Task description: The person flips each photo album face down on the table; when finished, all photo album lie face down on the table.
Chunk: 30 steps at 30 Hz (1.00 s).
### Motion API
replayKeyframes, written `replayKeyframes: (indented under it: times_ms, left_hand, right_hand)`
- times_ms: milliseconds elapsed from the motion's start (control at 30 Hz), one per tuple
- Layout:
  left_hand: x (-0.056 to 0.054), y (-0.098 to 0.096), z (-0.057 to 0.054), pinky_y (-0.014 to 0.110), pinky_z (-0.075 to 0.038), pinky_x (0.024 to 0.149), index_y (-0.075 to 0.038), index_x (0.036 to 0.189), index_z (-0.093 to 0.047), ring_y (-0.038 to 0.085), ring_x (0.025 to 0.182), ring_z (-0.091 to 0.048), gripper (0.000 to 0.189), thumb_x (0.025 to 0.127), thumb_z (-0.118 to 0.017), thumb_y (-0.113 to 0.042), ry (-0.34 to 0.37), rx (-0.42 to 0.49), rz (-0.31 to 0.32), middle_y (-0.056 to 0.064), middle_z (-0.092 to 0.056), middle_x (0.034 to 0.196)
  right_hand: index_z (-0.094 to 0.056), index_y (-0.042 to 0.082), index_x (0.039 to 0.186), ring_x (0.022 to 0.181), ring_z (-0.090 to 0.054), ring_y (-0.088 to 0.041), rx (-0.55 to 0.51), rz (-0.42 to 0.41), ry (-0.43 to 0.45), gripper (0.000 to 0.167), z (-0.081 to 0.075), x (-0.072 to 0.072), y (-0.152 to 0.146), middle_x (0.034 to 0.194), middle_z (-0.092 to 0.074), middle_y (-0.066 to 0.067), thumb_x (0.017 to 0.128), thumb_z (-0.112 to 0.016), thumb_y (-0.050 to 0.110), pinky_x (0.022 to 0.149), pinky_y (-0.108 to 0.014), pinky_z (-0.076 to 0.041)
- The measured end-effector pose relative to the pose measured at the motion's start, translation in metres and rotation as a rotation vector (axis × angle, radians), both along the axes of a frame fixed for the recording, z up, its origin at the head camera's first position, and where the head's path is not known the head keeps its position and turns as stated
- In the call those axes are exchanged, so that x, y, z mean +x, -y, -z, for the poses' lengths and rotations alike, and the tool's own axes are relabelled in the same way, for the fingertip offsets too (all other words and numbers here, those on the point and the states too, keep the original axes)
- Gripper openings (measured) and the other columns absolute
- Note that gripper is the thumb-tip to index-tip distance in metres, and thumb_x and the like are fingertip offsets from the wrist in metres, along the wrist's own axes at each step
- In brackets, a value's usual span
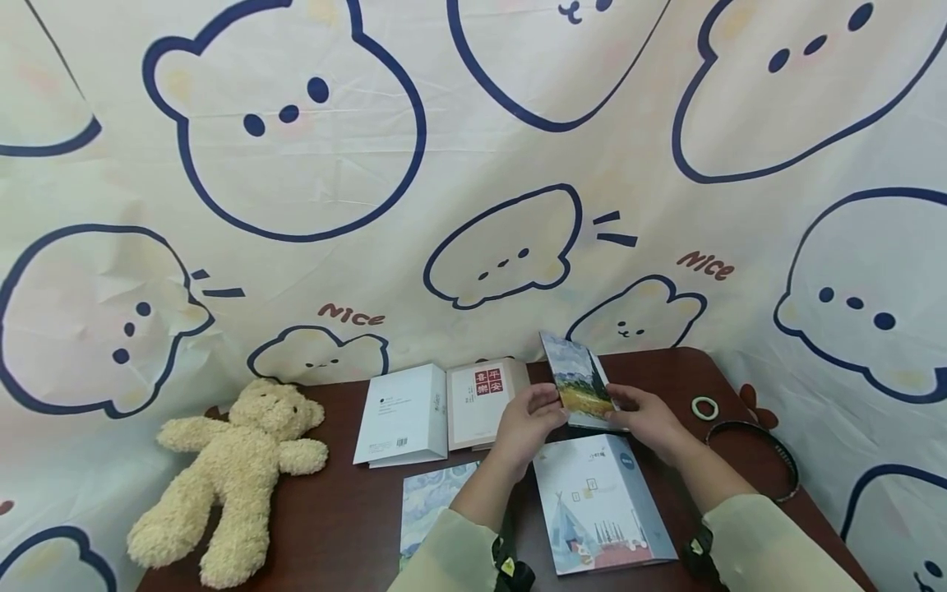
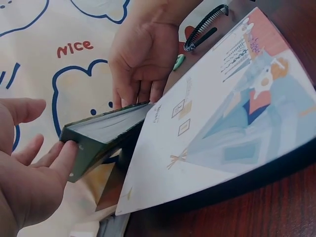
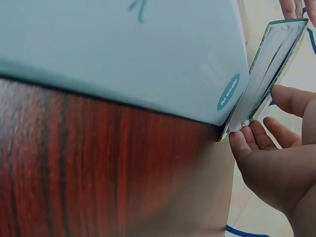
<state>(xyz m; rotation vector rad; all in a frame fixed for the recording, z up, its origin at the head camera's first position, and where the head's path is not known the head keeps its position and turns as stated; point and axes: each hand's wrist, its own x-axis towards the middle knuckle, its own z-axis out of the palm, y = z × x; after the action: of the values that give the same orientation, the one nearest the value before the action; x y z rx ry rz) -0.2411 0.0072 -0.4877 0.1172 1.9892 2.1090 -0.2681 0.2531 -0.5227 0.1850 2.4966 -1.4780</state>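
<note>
A small book (image 1: 575, 382) with a painted landscape cover is tilted up between the two hands at the back of the table. Its dark green spine (image 2: 88, 153) and white page edges (image 3: 264, 69) show in the wrist views. Fingertips of the left hand (image 1: 528, 419) touch the spine, with the thumb held apart from it. On the opposite side, the right hand (image 1: 651, 419) holds the book, its thumb at the cover and its fingers along the page edge. Just in front lies a thick white book or binder (image 1: 592, 501) with a tent drawing and pale blue spine.
An opened-out white and beige cover (image 1: 403, 415) lies at the back left of the hands. A blue painted booklet (image 1: 432, 497) is partly behind the left sleeve. A teddy bear (image 1: 247, 481) lies left; a green ring (image 1: 704, 408) and black headband (image 1: 784, 460) lie right. Printed cloth hangs behind.
</note>
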Motion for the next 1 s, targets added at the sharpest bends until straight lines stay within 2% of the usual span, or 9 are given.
replayKeyframes:
  times_ms: [133,333,433,667,867,1000]
  left_hand:
    - [-0.001,0.002,-0.002,0.039,-0.054,0.102,-0.007,0.136,-0.061,0.023,0.122,-0.065,0.047,0.093,-0.076,-0.016,-0.020,0.008,-0.002,0.008,-0.065,0.133]
    - [-0.001,0.007,-0.002,0.056,-0.048,0.107,-0.012,0.134,-0.063,0.023,0.125,-0.062,0.044,0.094,-0.075,-0.025,-0.025,-0.018,0.000,0.004,-0.065,0.135]
    - [-0.001,0.008,-0.004,0.060,-0.044,0.109,-0.015,0.134,-0.064,0.024,0.126,-0.061,0.043,0.095,-0.075,-0.027,-0.018,-0.016,-0.002,0.002,-0.064,0.137]
    - [-0.001,0.010,-0.007,0.050,-0.046,0.111,-0.015,0.135,-0.063,0.023,0.129,-0.058,0.044,0.094,-0.074,-0.026,-0.026,0.009,-0.005,0.002,-0.062,0.139]
    - [-0.001,0.011,-0.009,0.042,-0.051,0.106,-0.013,0.138,-0.061,0.026,0.133,-0.058,0.045,0.095,-0.072,-0.020,-0.002,0.105,0.027,0.005,-0.059,0.143]
    - [-0.001,0.011,-0.010,0.039,-0.051,0.106,-0.013,0.138,-0.061,0.027,0.137,-0.054,0.045,0.094,-0.071,-0.015,-0.009,0.127,0.023,0.004,-0.059,0.143]
  right_hand:
    - [-0.044,0.013,0.158,0.136,-0.047,-0.043,-0.021,-0.008,0.017,0.066,-0.001,-0.001,0.004,0.156,-0.045,-0.021,0.097,-0.069,0.022,0.112,-0.063,-0.038]
    - [-0.049,0.018,0.156,0.136,-0.047,-0.042,-0.036,-0.032,0.020,0.059,0.000,-0.003,0.009,0.157,-0.044,-0.021,0.100,-0.066,0.022,0.112,-0.064,-0.039]
    - [-0.051,0.019,0.154,0.133,-0.049,-0.041,-0.048,-0.040,0.023,0.055,0.001,-0.003,0.011,0.157,-0.044,-0.020,0.101,-0.064,0.024,0.109,-0.063,-0.041]
    - [-0.052,0.017,0.154,0.131,-0.051,-0.038,-0.083,-0.067,0.014,0.053,0.000,-0.001,0.018,0.156,-0.046,-0.020,0.102,-0.062,0.023,0.108,-0.059,-0.044]
    - [-0.052,0.016,0.153,0.132,-0.049,-0.037,-0.101,-0.066,-0.002,0.051,-0.003,0.000,0.022,0.157,-0.045,-0.019,0.103,-0.061,0.020,0.110,-0.059,-0.041]
    - [-0.053,0.017,0.152,0.134,-0.049,-0.037,-0.131,-0.066,-0.006,0.050,-0.006,0.001,0.026,0.156,-0.046,-0.018,0.103,-0.061,0.020,0.112,-0.060,-0.039]
